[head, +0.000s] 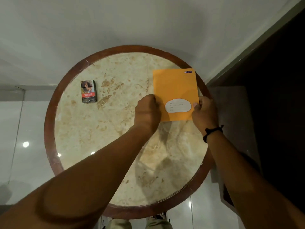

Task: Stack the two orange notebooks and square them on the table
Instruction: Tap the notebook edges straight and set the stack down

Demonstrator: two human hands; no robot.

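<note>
Lying flat near the right rim of the round counter (102,146), the orange notebook (175,90) shows one cover; whether a second notebook sits beneath it cannot be told, since only one outline is visible. Its long axis runs away from the person, slightly tilted, with the white label (177,105) at the near end and a small blue logo (188,72) at the far right corner. That far right corner reaches over the counter's dark wooden rim.

The left hand (146,113) is curled closed, its fingers (152,100) bent under and pressed against the notebook's left edge near the label. The right hand (204,113) is curled too, with fingers (200,103) on the right edge and the thumb tip resting on the cover beside the label. Both hands pinch the notebook between them from either side. A black cord bracelet (212,132) circles the right wrist.

Well apart, on the counter's left side, a cigarette pack (88,91) lies flat. Glossy white floor (33,129) surrounds the counter, and shoes (158,217) show below its near rim.
</note>
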